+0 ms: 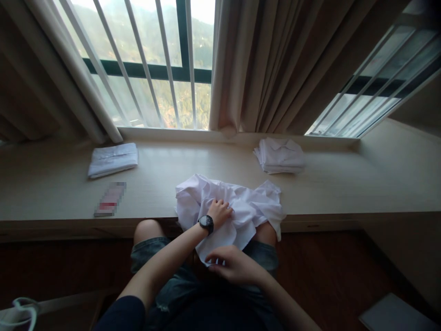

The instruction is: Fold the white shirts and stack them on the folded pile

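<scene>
A crumpled white shirt (241, 197) lies bunched over the desk's front edge and hangs down onto my lap. My left hand (219, 212), with a dark watch on the wrist, rests on top of the cloth with its fingers a little bent and apart. Lower down, close to my body, my right hand (232, 265) has its fingers curled at the shirt's hanging lower edge and pinches it between thumb and fingers. Part of the garment's shape is lost in folds.
On the pale desk (155, 193), a folded white garment (113, 159) lies at left and a stack of folded white garments (280, 155) at right. A blurred-out flat item (110, 199) lies front left. Curtains (268, 64) and a barred window (148, 87) stand behind.
</scene>
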A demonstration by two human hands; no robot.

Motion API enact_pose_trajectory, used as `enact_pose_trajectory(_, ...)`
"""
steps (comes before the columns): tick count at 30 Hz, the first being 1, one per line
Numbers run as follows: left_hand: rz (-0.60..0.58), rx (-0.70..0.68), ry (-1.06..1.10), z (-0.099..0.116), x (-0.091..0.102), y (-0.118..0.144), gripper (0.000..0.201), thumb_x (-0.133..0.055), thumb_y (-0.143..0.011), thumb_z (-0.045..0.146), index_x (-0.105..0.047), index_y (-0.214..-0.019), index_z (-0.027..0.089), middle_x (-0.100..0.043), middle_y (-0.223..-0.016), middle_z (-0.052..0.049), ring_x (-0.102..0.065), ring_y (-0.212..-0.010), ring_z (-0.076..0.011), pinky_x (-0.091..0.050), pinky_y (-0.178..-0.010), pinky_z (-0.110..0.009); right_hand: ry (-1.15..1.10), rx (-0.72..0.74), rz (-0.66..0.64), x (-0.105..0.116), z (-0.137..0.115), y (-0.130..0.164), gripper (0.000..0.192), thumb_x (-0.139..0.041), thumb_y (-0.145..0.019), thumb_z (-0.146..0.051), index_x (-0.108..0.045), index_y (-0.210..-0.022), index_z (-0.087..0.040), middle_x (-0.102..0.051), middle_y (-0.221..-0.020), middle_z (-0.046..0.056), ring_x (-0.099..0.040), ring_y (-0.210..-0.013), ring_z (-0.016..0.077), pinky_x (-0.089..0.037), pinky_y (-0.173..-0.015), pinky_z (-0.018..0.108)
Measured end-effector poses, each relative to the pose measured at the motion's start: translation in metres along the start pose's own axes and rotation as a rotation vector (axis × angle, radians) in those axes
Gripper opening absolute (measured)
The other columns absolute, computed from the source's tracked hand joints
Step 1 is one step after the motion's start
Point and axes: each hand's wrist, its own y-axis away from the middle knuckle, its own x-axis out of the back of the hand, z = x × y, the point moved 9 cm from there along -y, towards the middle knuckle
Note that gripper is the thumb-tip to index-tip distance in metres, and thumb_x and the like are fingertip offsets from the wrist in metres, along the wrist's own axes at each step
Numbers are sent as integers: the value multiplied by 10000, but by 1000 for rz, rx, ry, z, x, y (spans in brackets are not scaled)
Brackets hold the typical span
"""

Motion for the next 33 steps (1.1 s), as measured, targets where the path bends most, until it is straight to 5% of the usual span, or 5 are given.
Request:
enact_pose_trajectory(7, 320, 75, 283, -30, 80, 8, 331, -484, -1015, 327, -774, -909, 207, -741, -930, -93, -649, -855, -205, -467, -790, -356, 452, -366, 764, 166, 110, 24, 422, -502, -881, -180, -661, -1272, -187, -648, -1304, 132, -557, -1253, 278, -420, -1090, 440)
enact_pose_trajectory(17, 1057, 667, 1004, -191, 171, 142, 352, -727, -782, 502, -766, -871, 164, -727, -792, -22, -618, -737, -158, -479, -688, -273, 552, -647, 844, 226, 180, 45, 380, -433, -867, -172, -695, -1142, -153, -718, -1042, 154, -644, -980, 270, -459, -888, 356)
enact_pose_trajectory(20, 1150, 847, 965, -227, 163, 210, 361, -763, -712, 473, -757, -878, 152, -737, -807, -26, -630, -768, -173, -494, -682, -274, 444, -541, 1241, 280, 153, 79, 330, -449, -857, -240, -657, -1097, -150, -705, -1019, 163, -630, -943, 286, -471, -845, 379)
enact_pose_trajectory(25, 616, 1079, 888, -228, 117, 229, 415, -761, -642, 554, -764, -783, 163, -764, -804, -85, -701, -822, -275, -539, -659, -318, 374, -120, 1464, 320, 39, 62, 198, -519, -823, -307, -595, -954, -180, -664, -910, 99, -605, -845, 245, -486, -807, 376)
enact_pose_trajectory(33, 532, 249, 809, -71, 161, 97, 547, -743, -787, 475, -669, -1261, 212, -735, -1158, -101, -707, -1003, -292, -616, -791, -376, 76, 419, 611, 177, -186, -74, 222, -517, -945, -301, -582, -1137, -211, -644, -837, -5, -652, -805, 146, -539, -790, 293)
